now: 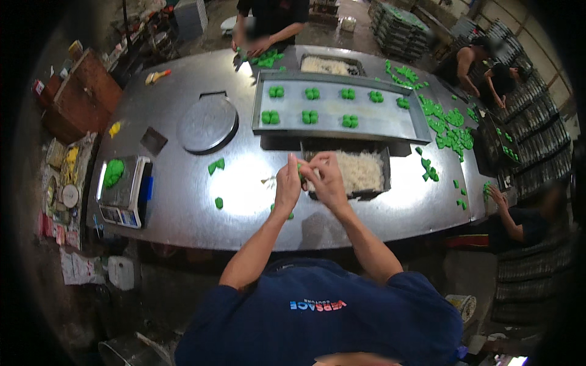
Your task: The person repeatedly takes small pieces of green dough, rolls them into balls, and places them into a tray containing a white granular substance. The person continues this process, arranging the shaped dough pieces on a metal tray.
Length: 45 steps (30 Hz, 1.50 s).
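Observation:
My left hand (288, 185) and my right hand (328, 182) meet above the near side of the table. A small piece of green dough (300, 170) shows between them, mostly hidden by the fingers. My left fingers point up along it, and my right fingers are bent in a pinch against it. Just beyond and right of my hands is a dark tray of pale shreds (357, 171). Behind that stands a long metal tray (390, 130) with several green dough clusters (310, 116) in two rows. Loose dough bits lie left of my hands and under my left wrist.
A digital scale (122, 213) bearing a green lump (113, 172) stands at the left. Near it are a round metal lid (207, 125), a dark scraper plate (153, 141) and a brush (157, 76). Green dough piles (452, 131) cover the right side. Co-workers are at the far and right edges.

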Each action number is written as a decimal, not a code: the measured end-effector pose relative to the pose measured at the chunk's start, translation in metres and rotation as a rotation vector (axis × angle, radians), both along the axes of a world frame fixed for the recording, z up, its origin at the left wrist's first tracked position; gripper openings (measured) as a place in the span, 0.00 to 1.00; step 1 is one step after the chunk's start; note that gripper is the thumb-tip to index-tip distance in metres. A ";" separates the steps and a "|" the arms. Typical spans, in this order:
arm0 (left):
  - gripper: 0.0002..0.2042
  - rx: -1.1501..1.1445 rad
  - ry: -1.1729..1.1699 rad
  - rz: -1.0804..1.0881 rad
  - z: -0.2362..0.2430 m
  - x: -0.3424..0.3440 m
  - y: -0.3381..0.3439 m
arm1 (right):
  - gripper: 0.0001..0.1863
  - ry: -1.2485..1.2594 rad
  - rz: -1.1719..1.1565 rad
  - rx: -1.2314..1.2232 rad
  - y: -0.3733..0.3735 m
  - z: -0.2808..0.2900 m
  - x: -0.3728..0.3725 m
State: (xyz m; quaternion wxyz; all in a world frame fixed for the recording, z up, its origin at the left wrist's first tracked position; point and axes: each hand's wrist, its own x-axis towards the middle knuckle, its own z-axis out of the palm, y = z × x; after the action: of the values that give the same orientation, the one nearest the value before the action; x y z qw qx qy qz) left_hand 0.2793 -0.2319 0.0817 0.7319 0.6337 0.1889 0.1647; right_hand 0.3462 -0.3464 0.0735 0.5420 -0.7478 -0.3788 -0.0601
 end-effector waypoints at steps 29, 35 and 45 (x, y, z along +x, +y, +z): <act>0.36 0.779 0.295 -0.211 -0.223 -0.099 0.070 | 0.24 0.182 0.259 -0.660 0.027 -0.203 -0.029; 0.30 0.870 0.208 -0.345 -0.223 -0.090 0.067 | 0.39 0.215 0.151 -0.593 0.017 -0.217 -0.064; 0.26 1.001 0.371 -0.450 -0.209 -0.083 0.059 | 0.41 0.123 0.291 -0.764 0.034 -0.218 -0.050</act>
State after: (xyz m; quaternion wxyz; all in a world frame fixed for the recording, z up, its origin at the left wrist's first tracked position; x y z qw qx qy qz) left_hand 0.1965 -0.1728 -0.1275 0.3145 0.9456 0.0736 -0.0395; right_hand 0.2961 -0.3125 -0.1441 0.2498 -0.8360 -0.4427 0.2068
